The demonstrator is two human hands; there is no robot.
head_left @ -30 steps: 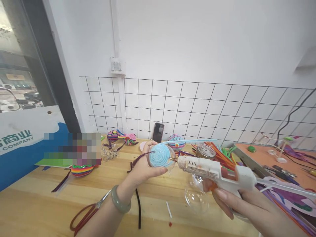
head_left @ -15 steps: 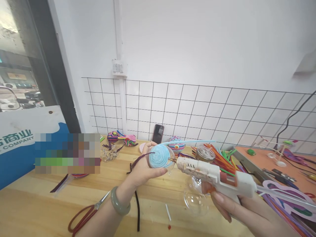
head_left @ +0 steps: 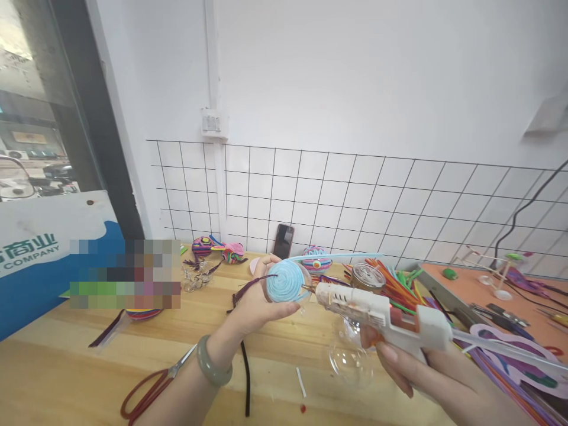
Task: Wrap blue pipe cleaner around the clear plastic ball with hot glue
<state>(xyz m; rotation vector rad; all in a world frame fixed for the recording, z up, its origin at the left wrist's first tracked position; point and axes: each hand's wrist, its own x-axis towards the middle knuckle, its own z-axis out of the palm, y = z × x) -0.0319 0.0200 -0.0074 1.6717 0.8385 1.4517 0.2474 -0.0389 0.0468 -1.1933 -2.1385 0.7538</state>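
Note:
My left hand (head_left: 257, 305) is wrapped round a clear plastic ball whose face carries a coil of light blue pipe cleaner (head_left: 284, 281). The loose end of the pipe cleaner stretches to the right over the table, and a dark purple cord hangs from the ball's left side. In my right hand (head_left: 417, 361) is a white hot glue gun (head_left: 377, 310), a clear glue stick showing at its back. Its nozzle meets the right edge of the coil, though whether it touches I cannot tell. Below the gun lies a clear plastic ball half (head_left: 350, 358).
Red-handled scissors (head_left: 155, 381) lie at the front left. Behind stand a phone (head_left: 283, 241) and a striped wrapped ball (head_left: 316, 258). To the right are a tin (head_left: 368, 277), many coloured pipe cleaners (head_left: 397, 284) and an orange-lined tray (head_left: 432, 275).
The glue gun and my right hand have shifted very slightly to the left. The nozzle stays at the coil's right edge, and my left hand keeps its hold.

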